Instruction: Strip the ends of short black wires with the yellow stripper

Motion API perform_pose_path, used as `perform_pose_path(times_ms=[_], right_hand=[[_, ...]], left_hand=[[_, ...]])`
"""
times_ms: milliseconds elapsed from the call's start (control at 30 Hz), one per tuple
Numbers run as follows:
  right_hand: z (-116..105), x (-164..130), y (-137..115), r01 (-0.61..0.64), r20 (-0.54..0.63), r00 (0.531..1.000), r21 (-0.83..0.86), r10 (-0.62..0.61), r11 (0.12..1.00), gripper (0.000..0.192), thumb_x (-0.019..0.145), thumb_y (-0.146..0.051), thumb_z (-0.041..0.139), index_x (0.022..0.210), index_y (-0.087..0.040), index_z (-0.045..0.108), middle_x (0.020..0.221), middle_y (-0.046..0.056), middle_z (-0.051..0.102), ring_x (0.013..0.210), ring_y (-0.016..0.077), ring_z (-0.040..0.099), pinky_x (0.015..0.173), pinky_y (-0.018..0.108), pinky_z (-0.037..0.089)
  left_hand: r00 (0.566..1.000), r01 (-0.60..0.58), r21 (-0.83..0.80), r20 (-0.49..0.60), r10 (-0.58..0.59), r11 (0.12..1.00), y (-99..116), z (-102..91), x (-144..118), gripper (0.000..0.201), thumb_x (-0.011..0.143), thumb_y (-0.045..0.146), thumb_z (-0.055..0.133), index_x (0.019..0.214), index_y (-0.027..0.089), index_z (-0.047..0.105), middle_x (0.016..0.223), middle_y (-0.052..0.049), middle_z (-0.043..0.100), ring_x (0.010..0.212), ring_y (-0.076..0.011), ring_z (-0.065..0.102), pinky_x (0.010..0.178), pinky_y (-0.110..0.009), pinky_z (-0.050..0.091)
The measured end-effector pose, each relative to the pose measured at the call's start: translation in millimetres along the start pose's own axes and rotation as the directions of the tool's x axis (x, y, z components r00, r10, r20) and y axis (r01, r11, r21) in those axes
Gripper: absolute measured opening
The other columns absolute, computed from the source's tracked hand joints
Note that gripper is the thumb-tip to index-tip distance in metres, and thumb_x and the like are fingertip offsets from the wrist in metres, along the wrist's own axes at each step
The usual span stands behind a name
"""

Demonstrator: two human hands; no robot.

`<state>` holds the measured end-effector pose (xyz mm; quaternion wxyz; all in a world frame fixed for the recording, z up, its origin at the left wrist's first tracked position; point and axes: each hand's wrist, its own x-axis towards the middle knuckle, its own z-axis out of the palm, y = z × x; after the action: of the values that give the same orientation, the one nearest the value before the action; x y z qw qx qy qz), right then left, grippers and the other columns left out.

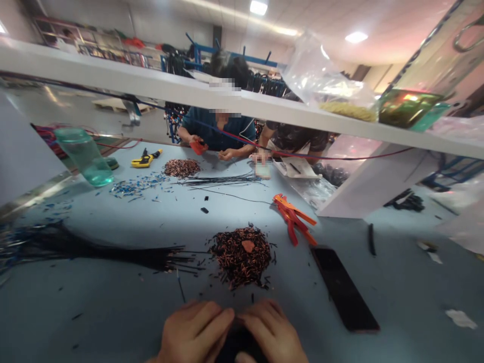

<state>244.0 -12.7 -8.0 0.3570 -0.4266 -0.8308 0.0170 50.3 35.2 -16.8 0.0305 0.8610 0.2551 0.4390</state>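
Note:
My left hand (192, 330) and my right hand (270, 330) rest together at the near edge of the blue table (113, 302), fingers curled around a small dark object (238, 340) that is mostly hidden between them. Just beyond my fingers lies a heap of short copper and black wire offcuts (242, 254). A bundle of thin black wires (94, 249) stretches to the left of the heap. Orange-handled wire strippers (295, 219) lie to the right of the heap, untouched.
A dark phone (344, 287) lies face up at right. A green bottle (85, 156), yellow pliers (145, 159), blue scraps (132, 187) and another copper heap (182, 167) sit farther back. Two people work across the table. A white shelf (151, 85) spans overhead.

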Motion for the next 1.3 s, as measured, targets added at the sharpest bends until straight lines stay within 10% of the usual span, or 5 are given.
perform_pose_path(times_ms=[133,433,1300], right_hand=[[-5.3,0.8,-5.0,-0.154,-0.086,0.984,0.033,0.157,0.987,0.031,0.098,-0.046,0.037,0.095,-0.02,0.055,0.07,0.003,0.07,0.059,0.0175,0.066,0.055,0.028,0.051],[13.1,-4.6,-1.7,0.023,-0.171,0.985,-0.079,-0.036,0.997,0.032,0.099,-0.023,0.037,0.072,-0.021,0.054,0.048,-0.004,0.061,0.041,0.011,0.055,0.055,0.026,0.044],[-13.2,-0.2,11.9,-0.024,-0.04,0.999,-0.019,0.023,1.0,0.031,0.1,-0.027,0.036,0.077,-0.02,0.057,0.055,-0.002,0.063,0.048,0.0118,0.057,0.061,0.026,0.042]], left_hand=[[0.991,-0.117,0.004,0.071,0.116,0.993,5.4,-3.7,7.2,0.019,0.092,0.011,0.044,0.092,0.016,0.062,0.055,0.001,0.061,0.043,-0.0115,0.052,0.042,-0.024,0.037],[0.974,-0.213,-0.001,0.079,0.212,0.977,7.0,-2.9,11.5,0.021,0.092,0.011,0.042,0.087,0.016,0.062,0.046,0.005,0.054,0.037,-0.0106,0.043,0.04,-0.027,0.026],[0.993,-0.106,0.078,0.066,0.101,0.991,-0.6,2.2,4.2,0.025,0.097,0.016,0.039,0.094,0.017,0.064,0.057,0.002,0.065,0.041,-0.0118,0.057,0.042,-0.025,0.039]])
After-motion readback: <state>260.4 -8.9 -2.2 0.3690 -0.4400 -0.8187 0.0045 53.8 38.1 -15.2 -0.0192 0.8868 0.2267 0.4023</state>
